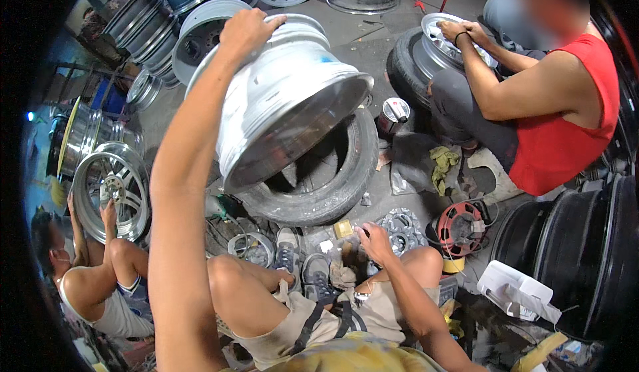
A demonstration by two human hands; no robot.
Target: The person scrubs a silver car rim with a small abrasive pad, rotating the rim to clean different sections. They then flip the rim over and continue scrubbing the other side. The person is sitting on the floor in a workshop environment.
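My left arm reaches up, and my left hand (249,35) grips the upper edge of a light grey wheel rim (283,95). The rim is tilted over a black tyre (339,192) that lies flat on the floor, its open side facing down toward me. Whether the rim touches the tyre is hard to tell. Low above my right knee, my right hand (377,244) is closed, with something small and dark at its fingertips that I cannot make out. A yellowish block (343,229) and grey metal wheel parts (403,229) lie beside it.
At right, a person in a red top (566,119) works on a rim over a tyre (409,69). At left, another person handles a shiny spoked wheel (113,192). A paint can (394,115), a red cable reel (461,229), black tyres (566,245) and stacked rims (143,29) stand around.
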